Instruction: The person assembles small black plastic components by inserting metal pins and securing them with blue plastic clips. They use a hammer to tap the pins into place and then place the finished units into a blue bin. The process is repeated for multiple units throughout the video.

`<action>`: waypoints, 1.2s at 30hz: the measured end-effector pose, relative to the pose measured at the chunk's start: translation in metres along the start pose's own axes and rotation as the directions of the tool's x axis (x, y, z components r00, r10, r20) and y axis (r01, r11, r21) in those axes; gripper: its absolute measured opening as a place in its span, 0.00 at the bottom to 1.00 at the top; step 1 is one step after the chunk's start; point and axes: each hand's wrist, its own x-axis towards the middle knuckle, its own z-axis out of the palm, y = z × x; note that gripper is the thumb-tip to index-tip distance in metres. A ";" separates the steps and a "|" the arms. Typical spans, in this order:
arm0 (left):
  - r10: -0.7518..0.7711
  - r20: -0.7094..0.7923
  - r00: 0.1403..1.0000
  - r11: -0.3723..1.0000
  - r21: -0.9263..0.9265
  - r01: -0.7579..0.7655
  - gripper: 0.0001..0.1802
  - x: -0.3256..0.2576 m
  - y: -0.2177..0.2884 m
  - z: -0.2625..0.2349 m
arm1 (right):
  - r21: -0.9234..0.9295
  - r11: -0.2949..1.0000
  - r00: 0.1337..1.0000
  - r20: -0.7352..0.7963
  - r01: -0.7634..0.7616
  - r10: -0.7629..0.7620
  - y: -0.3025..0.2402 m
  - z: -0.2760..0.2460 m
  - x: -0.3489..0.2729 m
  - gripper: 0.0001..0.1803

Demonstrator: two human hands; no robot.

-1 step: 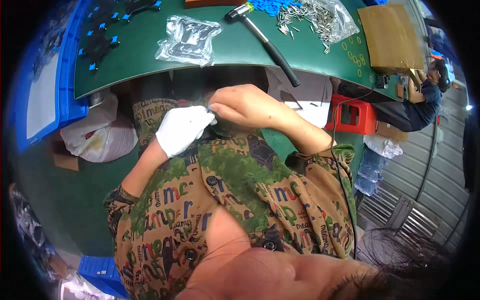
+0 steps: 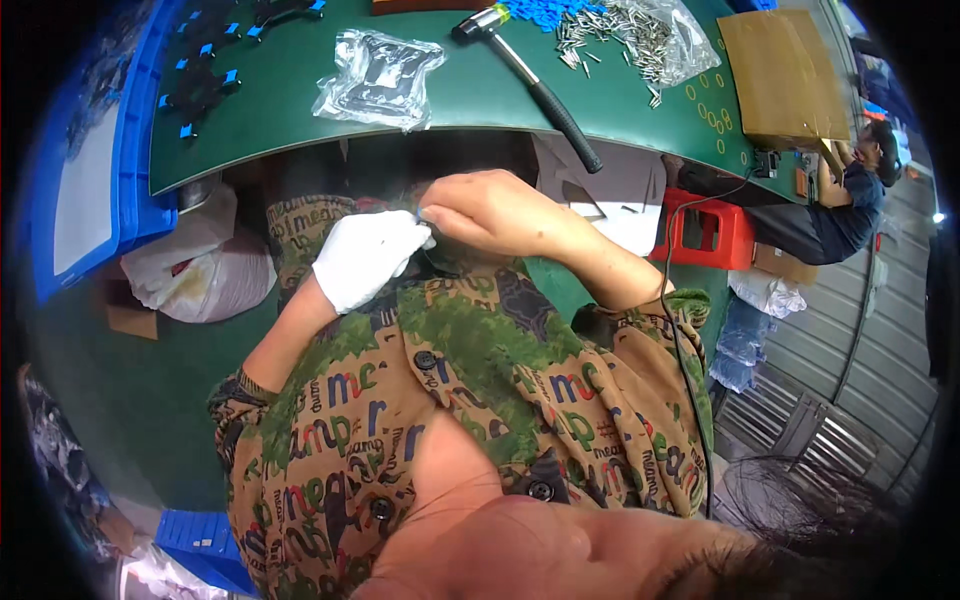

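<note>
In a white glove, my left hand (image 2: 368,258) is closed, its fingertips pinched together in front of my body, below the table's edge. My bare right hand (image 2: 492,212) meets it there, thumb and fingers curled in. The fingertips of both nearly touch round a small dark piece, mostly hidden, whose kind I cannot make out. Just beyond my hands, on the green table (image 2: 290,110), lies a clear plastic bag (image 2: 380,82) with a part inside. A hammer (image 2: 540,92) with a black grip rests to its right, the handle end sticking out over the edge.
Black frames with blue corner pieces (image 2: 205,88) lie at the table's left. Small blue parts (image 2: 555,12) and metal pins (image 2: 640,45) are heaped at the back, near a cardboard box (image 2: 785,75). A red stool (image 2: 710,230) stands to the right; a co-worker (image 2: 850,195) sits beyond. A blue crate (image 2: 125,190) stands left.
</note>
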 end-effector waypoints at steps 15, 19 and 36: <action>-0.044 -0.078 0.996 0.989 -0.148 0.033 0.16 0.005 0.010 -0.001 | 0.022 0.997 0.981 0.179 -0.078 0.072 -0.005 -0.021 -0.003 0.16; -0.121 -0.026 0.992 0.975 -0.188 0.115 0.17 0.005 0.013 -0.001 | 0.010 0.999 0.970 0.242 -0.037 0.034 -0.003 -0.026 0.001 0.16; -0.258 0.135 0.957 0.891 -0.349 0.289 0.17 0.005 0.019 -0.003 | 0.375 0.787 0.759 0.628 -0.490 0.174 0.011 -0.021 0.008 0.22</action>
